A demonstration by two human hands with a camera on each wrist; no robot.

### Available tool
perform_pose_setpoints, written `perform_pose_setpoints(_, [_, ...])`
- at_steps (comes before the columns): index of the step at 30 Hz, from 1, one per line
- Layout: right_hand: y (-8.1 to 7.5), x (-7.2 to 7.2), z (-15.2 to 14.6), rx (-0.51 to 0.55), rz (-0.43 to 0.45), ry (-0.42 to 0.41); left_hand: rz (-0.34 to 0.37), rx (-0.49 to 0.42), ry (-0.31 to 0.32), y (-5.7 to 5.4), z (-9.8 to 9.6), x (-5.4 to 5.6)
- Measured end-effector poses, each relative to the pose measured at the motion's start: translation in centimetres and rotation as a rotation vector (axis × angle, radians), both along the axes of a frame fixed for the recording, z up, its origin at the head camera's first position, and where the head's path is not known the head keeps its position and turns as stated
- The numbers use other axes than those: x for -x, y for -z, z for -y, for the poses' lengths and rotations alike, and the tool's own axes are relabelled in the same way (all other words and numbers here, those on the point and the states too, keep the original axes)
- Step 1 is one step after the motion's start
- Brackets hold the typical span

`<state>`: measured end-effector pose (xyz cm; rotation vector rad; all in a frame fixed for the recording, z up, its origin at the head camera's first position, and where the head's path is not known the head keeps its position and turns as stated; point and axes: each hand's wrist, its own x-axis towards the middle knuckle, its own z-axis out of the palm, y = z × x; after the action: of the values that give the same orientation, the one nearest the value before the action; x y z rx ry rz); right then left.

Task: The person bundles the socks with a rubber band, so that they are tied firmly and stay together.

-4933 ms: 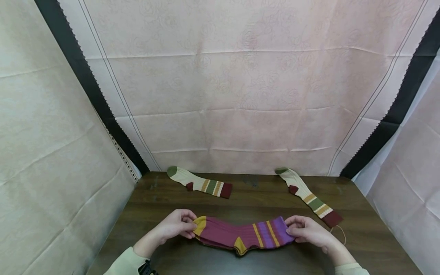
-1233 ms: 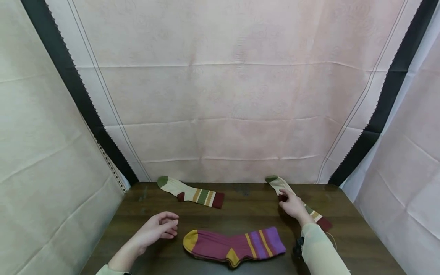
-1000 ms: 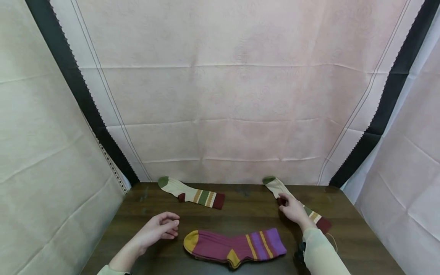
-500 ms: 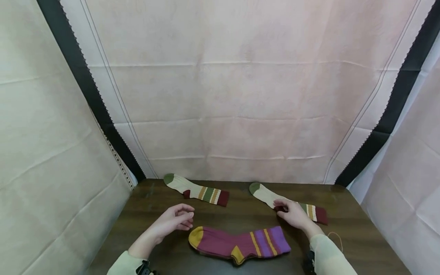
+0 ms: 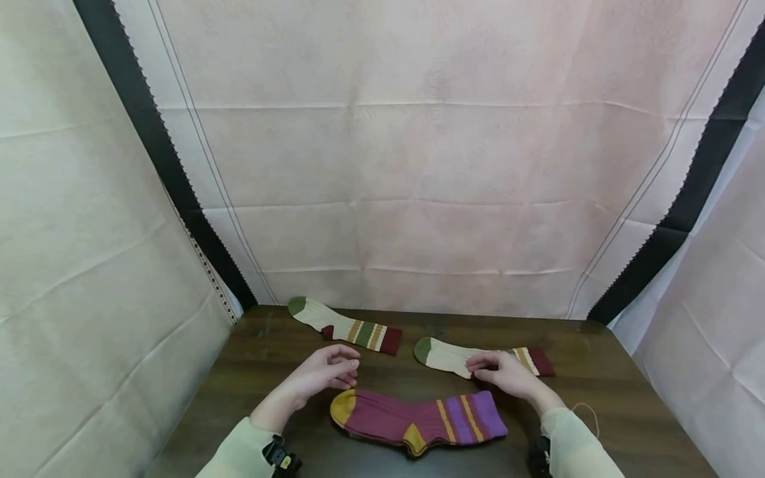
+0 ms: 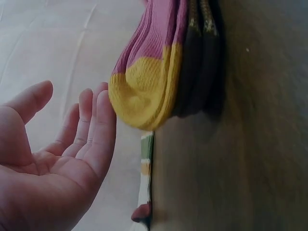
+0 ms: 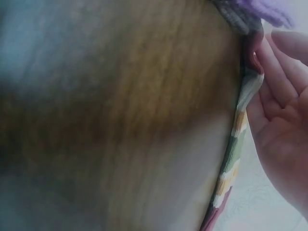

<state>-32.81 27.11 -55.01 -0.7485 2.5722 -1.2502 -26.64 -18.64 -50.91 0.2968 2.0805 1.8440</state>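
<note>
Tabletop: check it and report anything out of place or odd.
A thin pale loop, like string, shows beside the right sleeve; odd because it lies apart from the socks and its purpose is unclear.

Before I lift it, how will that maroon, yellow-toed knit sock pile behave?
The sock pile may sag: its ribbed knit looks soft. Its dark lower layers may slip, since separate edges show. Lying flat, it probably won't roll.

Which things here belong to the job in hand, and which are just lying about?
Likely the job:
right cream sock, under the right hand
left cream sock
purple socks

Apparently just lying about:
string
</note>
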Motion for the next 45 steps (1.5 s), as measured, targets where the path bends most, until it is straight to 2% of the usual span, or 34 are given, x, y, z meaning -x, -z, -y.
perform_pose_setpoints(11, [-1.1,0.3,0.8,0.055,0.123,-0.045,-0.041,0.100,0.016,-0.3,-3.0,2.3])
perform_pose_setpoints(20, [-0.8,0.2,1.4,0.097,0.199,-0.088,-0.066,0.205,0.021,-0.3,-5.6,3.4])
perform_pose_setpoints(30, [-0.8,0.0,2.3,0.123,0.245,-0.175,-0.033,0.265,-0.002,1.0,-7.6,4.5])
perform_pose_setpoints(37, [-0.9,0.0,2.5,0.122,0.287,-0.166,-0.022,0.306,-0.014,1.3,-8.3,5.2])
perform_pose_setpoints(45, [-0.5,0.1,2.2,0.107,0.282,-0.164,-0.029,0.355,-0.053,2.0,-8.9,5.7])
